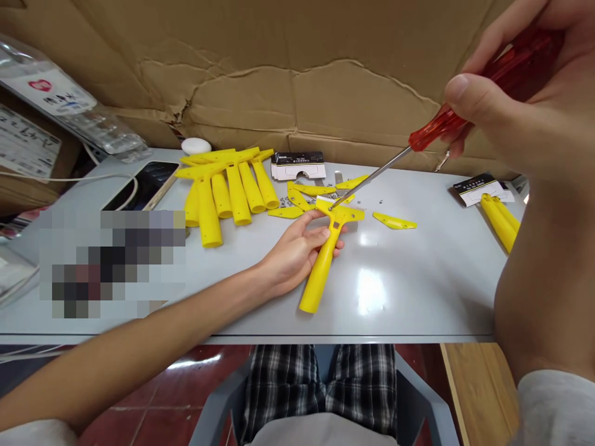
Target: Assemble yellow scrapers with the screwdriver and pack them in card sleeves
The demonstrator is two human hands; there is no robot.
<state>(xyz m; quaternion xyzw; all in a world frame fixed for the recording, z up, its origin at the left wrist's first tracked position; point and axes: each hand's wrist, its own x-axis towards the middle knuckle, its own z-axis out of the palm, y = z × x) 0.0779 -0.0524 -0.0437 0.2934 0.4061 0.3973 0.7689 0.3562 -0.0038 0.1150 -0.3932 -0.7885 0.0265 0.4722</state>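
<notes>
My left hand (302, 251) is closed around the handle of a yellow plastic scraper (320, 269), whose wide head points away from me. A red-handled screwdriver (432, 129) sits in my right hand (506, 105), raised at the upper right. Its metal shaft slants down to the left, and the tip meets the left side of the scraper head at a hole. Behind the head lie loose yellow cover plates (297, 198) and several small screws (281, 201). One more yellow plate (394, 221) rests to the right of the scraper.
Several yellow scrapers (239, 192) are piled at the back left beside a phone (139, 186) and a white oval object (196, 146). Black-and-white blade packs (297, 166) stand behind. More yellow handles (499, 220) lie at right. A plastic bottle (69, 99) leans left; cardboard (242, 74) walls the back.
</notes>
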